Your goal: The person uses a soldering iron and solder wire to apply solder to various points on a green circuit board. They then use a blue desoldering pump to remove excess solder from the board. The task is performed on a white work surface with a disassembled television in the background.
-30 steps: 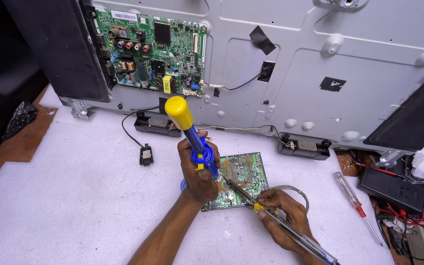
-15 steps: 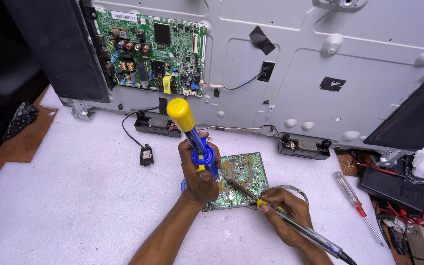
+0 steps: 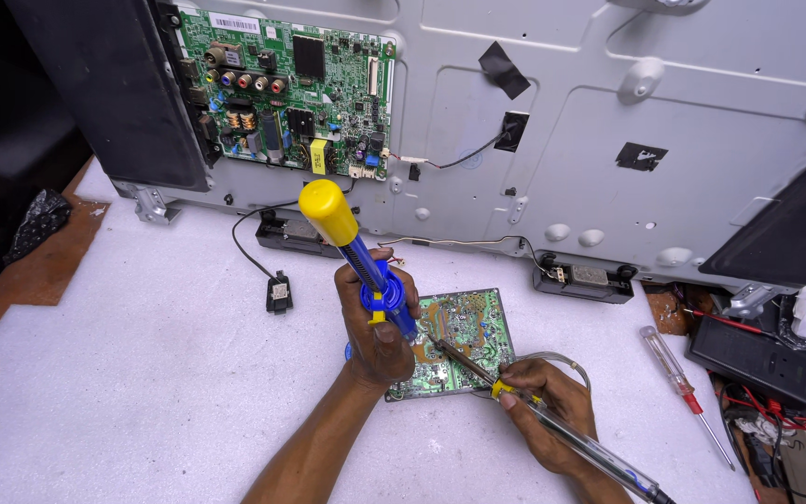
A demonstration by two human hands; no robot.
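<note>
At the far left of the frame a dark crumpled cloth lies on a brown board, and the white counter spreads out from there. A small black connector on a cable rests left of centre. Just right of it the left hand is closed around a blue desoldering pump with a yellow plunger top, held tilted, its tip down on the small green circuit board lying flat at lower centre. The right hand, to the lower right of the board, pinches a soldering iron like a pen, its tip on the board beside the pump. Above, a larger green board sits on the grey television back panel. Farther right a red-handled screwdriver lies on the counter.
</note>
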